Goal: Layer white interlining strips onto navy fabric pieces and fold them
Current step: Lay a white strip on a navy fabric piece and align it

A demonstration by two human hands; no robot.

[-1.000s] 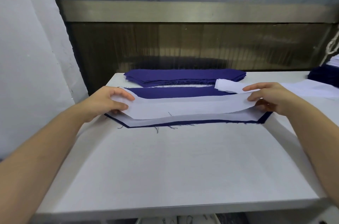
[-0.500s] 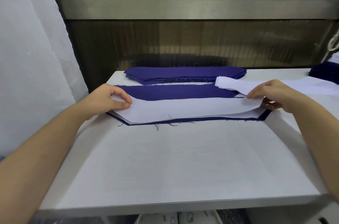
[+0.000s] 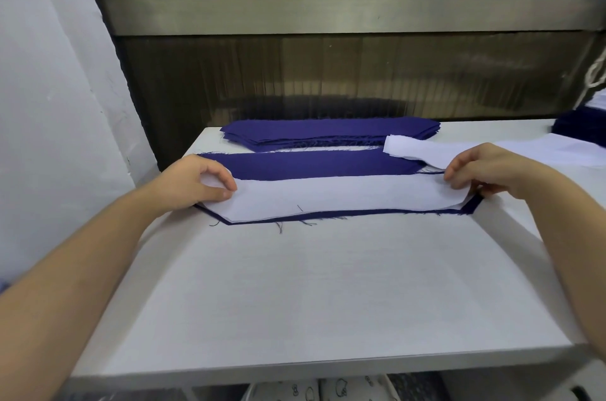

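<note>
Head view, left hand [image 3: 193, 182]: pinches the left end of the white interlining strip [image 3: 344, 197].
Right hand [image 3: 482, 174]: curled fingers pinch the right end, likely to keep the strip taut for alignment.
Strip position: on the near half of the navy fabric piece [image 3: 311, 166].
Table [image 3: 328, 285]: white, with a navy stack [image 3: 328, 131] at the far edge.
Room: pale wall [image 3: 49, 105] on the left.

— Where is there room to pass?
— Over the near half of the table [image 3: 328, 285], up to the laid strip [image 3: 328, 200].
— And farther back?
— A navy stack [image 3: 328, 133] and loose strips [image 3: 541, 151] lie along the far edge, a panel [image 3: 328, 72] right behind; a wall [image 3: 49, 105] closes the left.
</note>
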